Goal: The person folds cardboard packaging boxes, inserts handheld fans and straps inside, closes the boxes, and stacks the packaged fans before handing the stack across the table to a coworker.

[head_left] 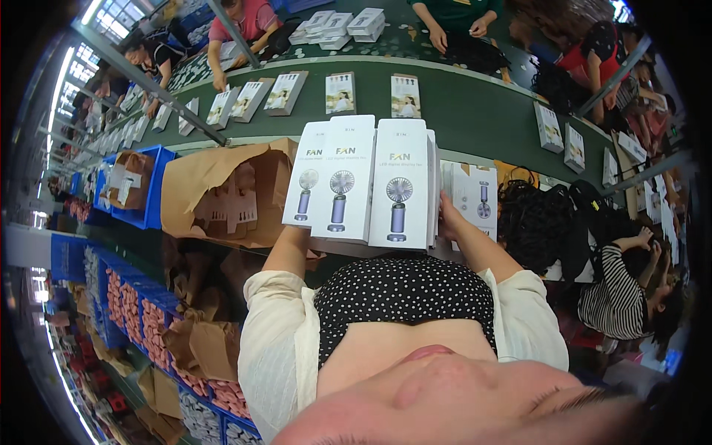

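Between my two hands is a bunch of white fan boxes, several side by side, printed with a purple handheld fan. My right hand presses against their right side, its fingers partly hidden. My left forearm runs up behind the left boxes, which cover the left hand itself; it supports them from that side. Just right of my right hand stand more white boxes with small fan pictures.
A green conveyor belt carries spaced boxes across. Left of me are an open brown paper-lined carton and a blue crate. Black straps are heaped at right. Several people work across the belt.
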Demonstrator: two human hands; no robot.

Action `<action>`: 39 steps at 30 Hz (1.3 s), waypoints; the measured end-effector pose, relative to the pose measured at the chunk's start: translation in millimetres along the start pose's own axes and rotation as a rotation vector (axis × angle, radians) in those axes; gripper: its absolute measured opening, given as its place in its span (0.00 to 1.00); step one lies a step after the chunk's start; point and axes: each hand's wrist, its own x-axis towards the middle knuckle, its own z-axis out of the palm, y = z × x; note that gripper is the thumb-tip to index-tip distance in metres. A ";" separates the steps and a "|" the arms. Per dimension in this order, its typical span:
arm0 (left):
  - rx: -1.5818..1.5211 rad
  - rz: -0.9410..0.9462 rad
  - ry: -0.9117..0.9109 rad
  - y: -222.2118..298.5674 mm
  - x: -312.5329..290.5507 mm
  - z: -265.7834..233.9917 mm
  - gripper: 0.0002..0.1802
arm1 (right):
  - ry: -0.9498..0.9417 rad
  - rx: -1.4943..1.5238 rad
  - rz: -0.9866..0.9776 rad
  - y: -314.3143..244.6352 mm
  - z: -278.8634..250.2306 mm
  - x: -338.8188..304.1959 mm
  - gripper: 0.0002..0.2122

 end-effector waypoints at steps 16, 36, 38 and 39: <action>-0.143 -0.090 -0.023 26.7 -10.4 30.1 0.34 | -0.116 0.033 -0.151 9.5 -19.8 28.2 0.37; -0.330 -0.150 0.038 105.9 126.8 101.0 0.34 | -0.309 -0.078 -0.518 -155.9 -39.4 0.7 0.33; -0.343 -0.147 0.003 129.1 175.6 106.5 0.34 | -0.279 -0.072 -0.561 -206.1 -21.2 5.7 0.33; -0.353 -0.143 -0.008 135.8 186.3 100.0 0.34 | -0.268 -0.075 -0.578 -199.5 -23.5 -1.8 0.33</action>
